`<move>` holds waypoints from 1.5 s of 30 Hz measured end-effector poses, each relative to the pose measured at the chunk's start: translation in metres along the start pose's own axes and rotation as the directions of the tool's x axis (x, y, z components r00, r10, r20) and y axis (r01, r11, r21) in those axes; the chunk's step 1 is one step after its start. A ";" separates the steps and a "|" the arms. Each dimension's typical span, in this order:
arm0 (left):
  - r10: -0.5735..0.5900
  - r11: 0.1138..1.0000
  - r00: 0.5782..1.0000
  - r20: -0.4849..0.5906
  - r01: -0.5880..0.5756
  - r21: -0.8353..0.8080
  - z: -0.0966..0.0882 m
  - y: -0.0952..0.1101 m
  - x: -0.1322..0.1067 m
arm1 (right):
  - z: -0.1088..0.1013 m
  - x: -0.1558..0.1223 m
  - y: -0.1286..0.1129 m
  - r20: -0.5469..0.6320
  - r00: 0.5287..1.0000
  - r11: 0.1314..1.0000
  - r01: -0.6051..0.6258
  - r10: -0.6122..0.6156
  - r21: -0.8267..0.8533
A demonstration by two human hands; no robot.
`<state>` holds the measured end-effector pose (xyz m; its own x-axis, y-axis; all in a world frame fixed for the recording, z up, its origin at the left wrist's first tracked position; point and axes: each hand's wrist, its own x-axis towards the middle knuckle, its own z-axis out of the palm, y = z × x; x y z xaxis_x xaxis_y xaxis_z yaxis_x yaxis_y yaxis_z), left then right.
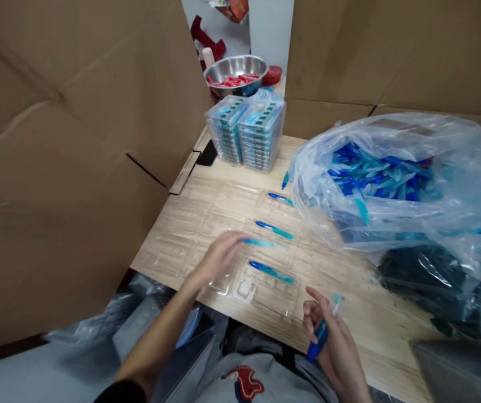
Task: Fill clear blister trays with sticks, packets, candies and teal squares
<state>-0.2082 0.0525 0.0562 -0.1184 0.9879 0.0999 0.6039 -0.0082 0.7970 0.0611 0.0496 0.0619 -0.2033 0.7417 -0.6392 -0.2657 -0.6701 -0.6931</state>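
My left hand (217, 258) reaches over a clear plastic blister tray (223, 204) on the wooden table, its fingers pinched on a blue-and-teal toothbrush (261, 242) that is blurred by motion. Three more such toothbrushes lie in the tray's slots: one nearest me (271, 272), one in the middle (274, 229), one farther off (280, 197). My right hand (335, 341) hovers near the table's front edge. It is closed round another blue toothbrush (321, 330), which stands almost upright.
A big clear bag (395, 179) full of blue toothbrushes fills the right side. Two stacks of filled trays (246, 131) stand at the back, with a steel bowl (235, 70) of red pieces behind. Cardboard walls (76, 140) enclose the table left and rear.
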 end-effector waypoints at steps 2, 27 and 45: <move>-0.030 0.996 0.992 -0.126 0.041 0.086 -0.019 -0.036 0.042 | -0.002 0.002 -0.002 -0.044 0.995 0.986 -0.084 0.091 0.142; 0.095 0.959 0.863 0.496 0.055 -0.280 0.039 0.062 -0.011 | 0.025 0.006 -0.010 0.209 0.943 0.955 0.219 -0.260 0.201; 0.041 0.848 0.991 -0.128 0.033 0.530 -0.033 -0.118 0.044 | -0.067 0.012 0.021 -0.104 0.919 0.871 0.316 -0.379 -0.376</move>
<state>-0.3104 0.0923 -0.0134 -0.1932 0.9589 0.2076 0.9254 0.1078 0.3634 0.1167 0.0426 0.0176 0.0120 0.9330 -0.3598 0.0589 -0.3598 -0.9312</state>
